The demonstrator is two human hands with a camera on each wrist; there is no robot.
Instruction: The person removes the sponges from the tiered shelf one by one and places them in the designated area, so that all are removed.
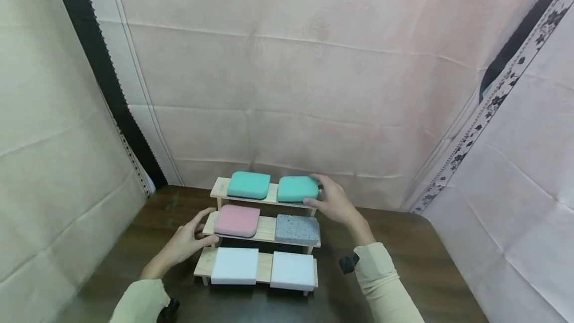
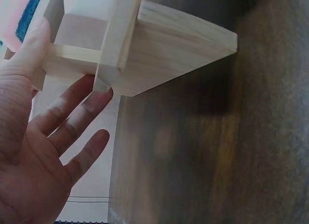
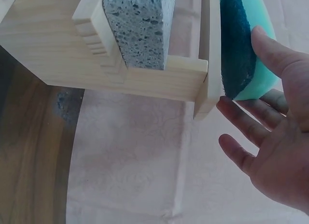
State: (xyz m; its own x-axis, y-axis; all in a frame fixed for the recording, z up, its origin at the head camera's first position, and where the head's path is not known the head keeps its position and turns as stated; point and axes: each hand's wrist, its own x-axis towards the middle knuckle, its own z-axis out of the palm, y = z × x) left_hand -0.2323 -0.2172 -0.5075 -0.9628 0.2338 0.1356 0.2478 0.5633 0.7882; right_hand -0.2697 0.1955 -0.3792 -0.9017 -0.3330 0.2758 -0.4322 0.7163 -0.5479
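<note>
A three-step wooden stand (image 1: 265, 259) holds sponges in pairs. My right hand (image 1: 334, 202) holds the right teal sponge (image 1: 298, 189) on the top step at its right end, thumb on one side and fingers on the other. The right wrist view shows that sponge's dark scouring layer (image 3: 236, 45) against the board. Beside the left end of the middle step, my left hand (image 1: 185, 243) has its fingers loosely spread. In the left wrist view, its fingertips (image 2: 102, 96) meet the wooden stand. A pink sponge (image 1: 237, 221) lies closest to that hand.
Another teal sponge (image 1: 248, 185) sits on the top step's left. A grey porous sponge (image 1: 296, 229) shares the middle step with the pink one. Two white blocks, left (image 1: 235, 266) and right (image 1: 293, 270), lie on the bottom step. Cloth walls (image 1: 291, 88) enclose the dark wooden table (image 1: 394, 243).
</note>
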